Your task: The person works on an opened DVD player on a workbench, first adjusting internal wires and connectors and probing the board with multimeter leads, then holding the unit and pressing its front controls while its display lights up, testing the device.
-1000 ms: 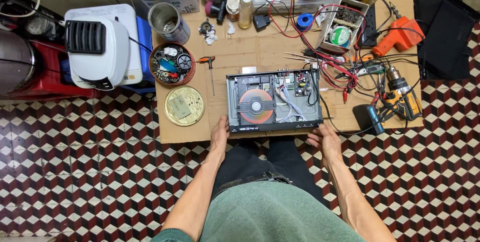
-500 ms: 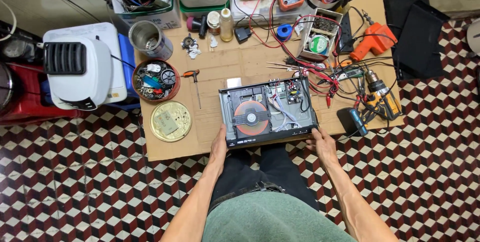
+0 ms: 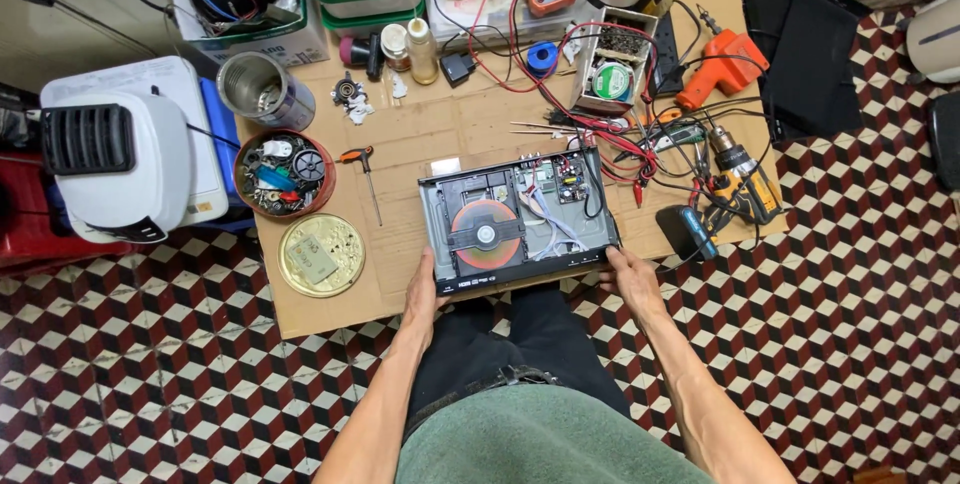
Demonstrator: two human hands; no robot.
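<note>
Overhead, both hands are gripping an opened grey metal disc player (image 3: 515, 219) on the cardboard-covered tabletop (image 3: 330, 316): left hand (image 3: 424, 291) and right hand (image 3: 630, 279), fingers clamped on its front corners. It looks rigid, fairly light, its exposed circuitry fragile.

Under me, a red, white and black cube-patterned tile floor (image 3: 150, 374); my cardboard-topped counter (image 3: 470, 129) sits at twelve o'clock.
</note>
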